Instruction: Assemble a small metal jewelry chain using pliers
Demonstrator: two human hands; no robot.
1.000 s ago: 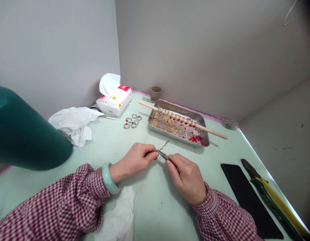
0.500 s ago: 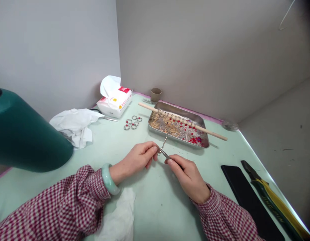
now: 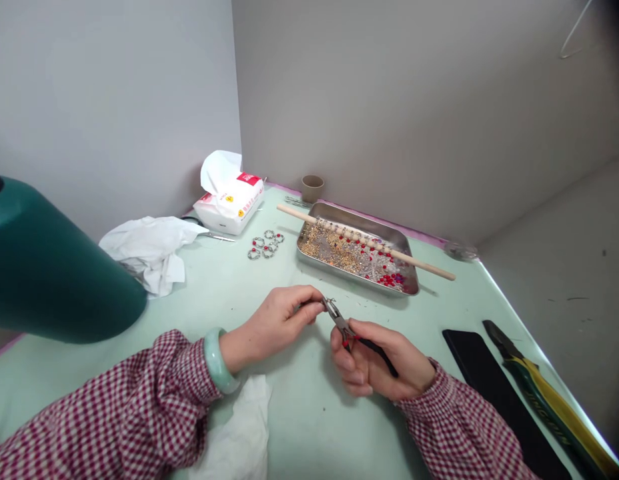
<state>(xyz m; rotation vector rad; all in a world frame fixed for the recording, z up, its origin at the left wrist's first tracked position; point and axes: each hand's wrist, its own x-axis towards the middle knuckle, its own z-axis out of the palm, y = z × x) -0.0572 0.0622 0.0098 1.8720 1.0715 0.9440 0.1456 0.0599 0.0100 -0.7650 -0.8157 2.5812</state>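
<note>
My left hand (image 3: 284,321), a jade-coloured bangle (image 3: 218,360) at its wrist, pinches a small piece of metal wire-like jewellery (image 3: 331,301). Its exact form is hard to make out, being partly hidden by the fingertips. Wrapped around a pair of needle-nose pliers (image 3: 341,323) is my right hand (image 3: 384,357). The pliers have dark handles with red near the joint. Their slightly parted jaws meet the piece at my left fingertips. Several small beaded rings (image 3: 266,245) with red beads lie on the table, beyond my left hand.
A metal tray (image 3: 357,275) of gold, clear and red beads stands ahead, a wooden rod (image 3: 422,265) across it. Black case-like slab (image 3: 489,393) and large yellow-green pliers (image 3: 544,393) lie right. A green bottle (image 3: 59,267), tissues (image 3: 229,207) and crumpled cloth (image 3: 149,247) occupy the left.
The pliers have turned and their jaws have parted, with the handles spread in my right hand. The beaded strand that stretched toward the tray no longer shows there.
</note>
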